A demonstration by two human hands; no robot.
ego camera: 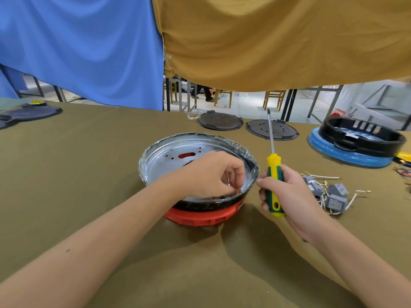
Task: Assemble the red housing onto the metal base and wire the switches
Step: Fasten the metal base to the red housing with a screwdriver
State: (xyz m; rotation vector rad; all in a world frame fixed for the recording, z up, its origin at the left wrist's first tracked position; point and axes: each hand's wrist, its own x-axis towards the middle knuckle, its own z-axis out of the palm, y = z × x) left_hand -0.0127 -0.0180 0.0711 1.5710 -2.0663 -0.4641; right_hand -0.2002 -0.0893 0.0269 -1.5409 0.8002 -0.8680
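The round metal base, its rim wrapped in clear film, sits in a black ring on top of the red housing at the table's middle. My left hand reaches into the base near its front right rim, fingers curled and pinching something small that I cannot make out. Just right of the rim, my right hand grips a yellow-and-green screwdriver, its shaft pointing up and away. Grey switches with white wires lie to the right of that hand.
A blue housing with a black ring stands at the far right. Two dark round plates lie behind the base, another dark plate at the far left. Blue and tan cloths hang behind the table.
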